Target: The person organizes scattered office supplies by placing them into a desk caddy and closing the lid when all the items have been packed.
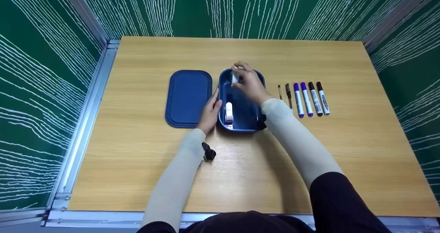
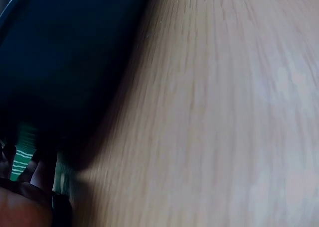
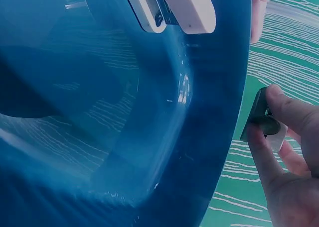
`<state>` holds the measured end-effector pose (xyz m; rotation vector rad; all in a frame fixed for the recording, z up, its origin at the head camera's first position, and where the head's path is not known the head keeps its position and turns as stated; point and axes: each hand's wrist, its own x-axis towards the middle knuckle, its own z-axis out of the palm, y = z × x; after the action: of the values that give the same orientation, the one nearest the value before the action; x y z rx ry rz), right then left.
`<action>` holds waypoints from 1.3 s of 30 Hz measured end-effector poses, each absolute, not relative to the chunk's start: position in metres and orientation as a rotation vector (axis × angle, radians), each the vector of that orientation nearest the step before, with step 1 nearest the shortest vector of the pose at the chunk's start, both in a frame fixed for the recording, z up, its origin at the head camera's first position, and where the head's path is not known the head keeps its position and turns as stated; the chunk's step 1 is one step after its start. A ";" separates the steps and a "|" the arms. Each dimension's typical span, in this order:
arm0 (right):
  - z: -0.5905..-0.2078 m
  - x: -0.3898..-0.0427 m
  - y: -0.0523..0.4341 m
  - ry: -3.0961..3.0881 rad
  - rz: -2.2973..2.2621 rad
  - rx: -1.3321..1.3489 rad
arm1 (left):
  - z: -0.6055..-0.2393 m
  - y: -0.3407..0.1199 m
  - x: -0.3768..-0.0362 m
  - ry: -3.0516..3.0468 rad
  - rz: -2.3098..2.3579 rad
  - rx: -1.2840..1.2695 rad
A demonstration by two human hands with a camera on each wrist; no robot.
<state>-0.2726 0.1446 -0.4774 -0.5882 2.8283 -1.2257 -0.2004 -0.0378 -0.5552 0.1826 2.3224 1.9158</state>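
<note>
A blue rectangular box (image 1: pixel 244 118), uncovered, stands mid-table. Over its upper left part, my right hand (image 1: pixel 252 85) pinches a small white-and-dark item (image 1: pixel 235 77) between thumb and fingers. In the right wrist view the item's dark side (image 3: pixel 258 112) shows under the fingertips; its exact kind is unclear. A similar white item (image 1: pixel 229 112) lies inside the box along the left wall. Against the box's outer left side rests my left hand (image 1: pixel 210 113), fingers extended and thumb near the rim. The left wrist view shows only part of its fingers beside the dark box.
Left of the box lies a flat blue lid (image 1: pixel 189 97), partly behind the left hand. To the right, a thin pen (image 1: pixel 280 92), a dark pen (image 1: pixel 288 95), purple markers (image 1: pixel 299 100) and black-capped markers (image 1: pixel 315 99) form a row. Green walls (image 1: pixel 192 11) with white lines border the table.
</note>
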 end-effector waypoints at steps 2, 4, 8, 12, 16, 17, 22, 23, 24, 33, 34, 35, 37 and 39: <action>-0.478 -0.274 0.143 2.836 -1.206 -0.590 | -0.555 -0.037 -0.201 2.319 1.920 0.183; -0.479 -0.274 0.142 2.828 -1.205 -0.569 | -0.555 -0.037 -0.201 2.318 1.917 0.180; -0.480 -0.275 0.141 2.819 -1.201 -0.534 | -0.555 -0.038 -0.200 2.314 1.914 0.174; -0.482 -0.278 0.140 2.819 -1.184 -0.510 | -0.554 -0.039 -0.200 2.308 1.904 0.165; -0.486 -0.281 0.140 2.805 -1.202 -0.495 | -0.553 -0.039 -0.200 2.316 1.894 0.157; -0.487 -0.282 0.140 2.800 -1.202 -0.490 | -0.553 -0.040 -0.200 2.320 1.892 0.156; -0.495 -0.287 0.141 2.770 -1.210 -0.447 | -0.553 -0.039 -0.200 2.328 1.889 0.160; -0.496 -0.288 0.142 2.768 -1.209 -0.438 | -0.553 -0.039 -0.200 2.332 1.887 0.162; -0.498 -0.288 0.142 2.763 -1.214 -0.432 | -0.553 -0.039 -0.200 2.334 1.884 0.162; -0.510 -0.291 0.142 2.756 -1.242 -0.503 | -0.554 -0.038 -0.200 2.345 1.888 0.186; -0.511 -0.291 0.141 2.759 -1.236 -0.513 | -0.554 -0.038 -0.200 2.343 1.891 0.184; -0.511 -0.291 0.141 2.761 -1.232 -0.519 | -0.554 -0.038 -0.200 2.342 1.890 0.180; -0.513 -0.292 0.139 2.759 -1.230 -0.532 | -0.554 -0.039 -0.201 2.346 1.889 0.176; -0.514 -0.292 0.138 2.761 -1.225 -0.544 | -0.554 -0.039 -0.201 2.352 1.887 0.181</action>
<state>-0.2921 0.1379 -0.5139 -0.5438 2.7615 -1.2247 -0.2014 -0.0388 -0.5544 0.1807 2.3521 1.8867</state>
